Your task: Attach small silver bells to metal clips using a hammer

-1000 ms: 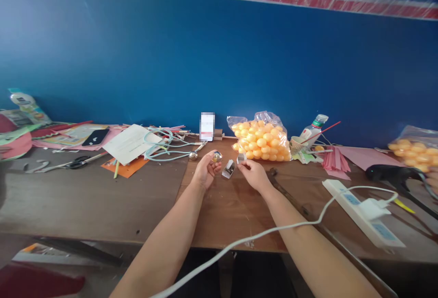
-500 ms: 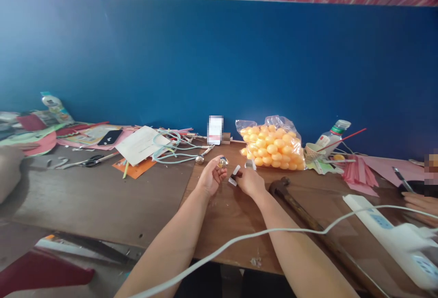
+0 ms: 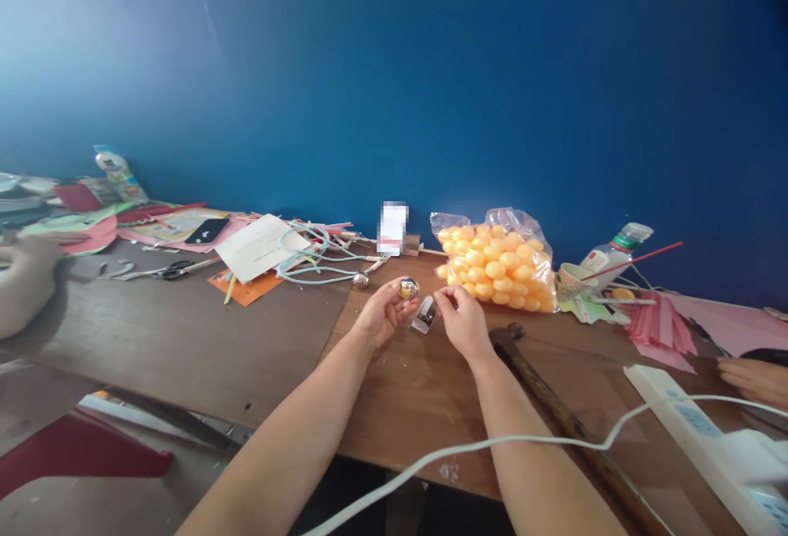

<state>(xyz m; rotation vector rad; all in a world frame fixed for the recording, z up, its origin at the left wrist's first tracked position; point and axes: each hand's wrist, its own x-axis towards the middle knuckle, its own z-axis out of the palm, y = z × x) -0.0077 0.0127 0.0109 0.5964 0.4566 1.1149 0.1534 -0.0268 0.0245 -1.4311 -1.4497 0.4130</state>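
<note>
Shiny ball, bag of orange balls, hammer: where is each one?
shiny ball (image 3: 409, 287): head view, its rounded front.
bag of orange balls (image 3: 496, 267): head view, middle of the bag.
hammer (image 3: 506, 337): head view, its dark head.

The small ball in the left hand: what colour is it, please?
The small round ball is shiny silver-gold; head view.

I get a bright, even picture. The soft light looks strongest from above and to the left, as the blue wall turns paler toward its upper left corner. Shadows on the table are faint and soft-edged. The metal ball carries a small glint, and the plastic bag shows white glare. The centre is fairly sharp, but the left edge and the white cable close to the lens are smeared. Straight lines bend toward the borders. 1 small patch is pixelated.
</note>
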